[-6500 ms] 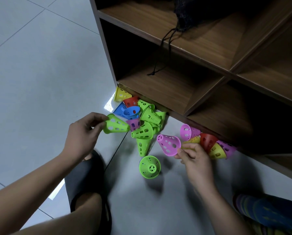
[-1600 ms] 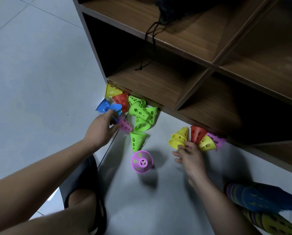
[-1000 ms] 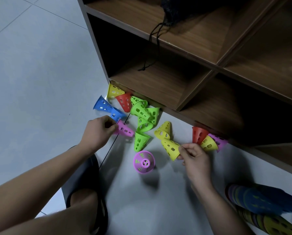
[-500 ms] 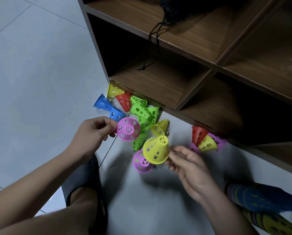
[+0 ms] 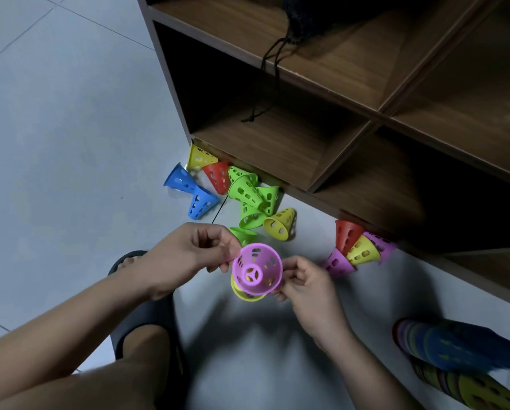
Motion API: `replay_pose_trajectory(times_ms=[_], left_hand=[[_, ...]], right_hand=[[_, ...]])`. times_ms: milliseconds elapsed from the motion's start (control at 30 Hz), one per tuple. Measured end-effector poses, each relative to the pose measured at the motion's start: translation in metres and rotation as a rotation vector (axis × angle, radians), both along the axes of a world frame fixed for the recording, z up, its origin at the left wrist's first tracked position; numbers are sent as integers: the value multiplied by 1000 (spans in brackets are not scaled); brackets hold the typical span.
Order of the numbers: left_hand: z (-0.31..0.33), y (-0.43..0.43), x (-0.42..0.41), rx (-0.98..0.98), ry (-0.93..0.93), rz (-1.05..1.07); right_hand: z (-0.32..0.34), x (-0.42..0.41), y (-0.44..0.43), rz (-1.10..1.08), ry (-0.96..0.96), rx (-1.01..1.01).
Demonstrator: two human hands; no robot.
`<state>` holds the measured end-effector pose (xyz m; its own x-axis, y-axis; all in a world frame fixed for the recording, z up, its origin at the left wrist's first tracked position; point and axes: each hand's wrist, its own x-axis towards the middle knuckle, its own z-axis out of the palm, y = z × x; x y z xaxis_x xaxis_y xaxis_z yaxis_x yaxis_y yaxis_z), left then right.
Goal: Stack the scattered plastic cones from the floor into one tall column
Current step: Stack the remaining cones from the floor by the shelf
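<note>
A pink cone (image 5: 257, 268) is held just above the floor, tip toward the camera, and is seated over a yellow cone (image 5: 245, 294) of which only the lower rim shows beneath it. Half a second ago the two were apart, pink in the left hand and yellow in the right; now they are nested, so one more pair is judged joined. The left hand (image 5: 188, 254) is closed on the pink rim with thumb and fingertips, and the right hand (image 5: 305, 281) is pinched on the opposite side of the same pair. The small pink starter that stood on the floor is hidden under this pair, so whether it is touched cannot be told. Loose cones are left by the shelf unit (image 5: 321, 119): a blue, red, yellow and green cluster (image 5: 236, 196) and a second group (image 5: 355, 250) to the right. A long stacked column (image 5: 460, 365) lies at lower right, so much stacking is judged left.
</note>
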<state>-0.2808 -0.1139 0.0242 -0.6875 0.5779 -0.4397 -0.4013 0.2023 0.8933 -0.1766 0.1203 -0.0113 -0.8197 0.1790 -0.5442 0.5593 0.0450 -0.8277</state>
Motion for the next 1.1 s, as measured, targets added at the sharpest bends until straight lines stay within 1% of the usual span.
replay_pose_trajectory(times_ms=[100,167,267,367,433,500,600,700,800,933,1000,1100], left_hand=[[-3,-1,0,-55,14,-63],[-8,-2,0,-121,31,-110],[-17,-2,0,-210,49,-172],[-29,-4,-4,-309,136,-236],[-38,-7,-11,-381,232,-231],[-45,-9,-21,-429,331,-191],[-58,-13,-41,-535,549,-156],[-76,-22,-59,-655,828,-160],[-89,-31,-74,-749,970,-209],[-102,-40,-83,-854,987,-284],[-107,-45,-82,-862,978,-306],[-109,-51,-80,-823,977,-271]], right_hand=[[-7,0,3,50,6,57],[-16,0,7,55,1,76],[-32,-3,16,54,13,160],[-47,-12,23,79,32,241],[-54,-20,27,162,67,364],[-56,-29,31,281,136,553],[-56,-44,35,450,200,764],[-58,-55,37,633,152,941],[-59,-61,37,725,104,1043],[-59,-62,36,741,114,1117],[-58,-60,37,731,126,1141],[-55,-58,39,711,131,1140]])
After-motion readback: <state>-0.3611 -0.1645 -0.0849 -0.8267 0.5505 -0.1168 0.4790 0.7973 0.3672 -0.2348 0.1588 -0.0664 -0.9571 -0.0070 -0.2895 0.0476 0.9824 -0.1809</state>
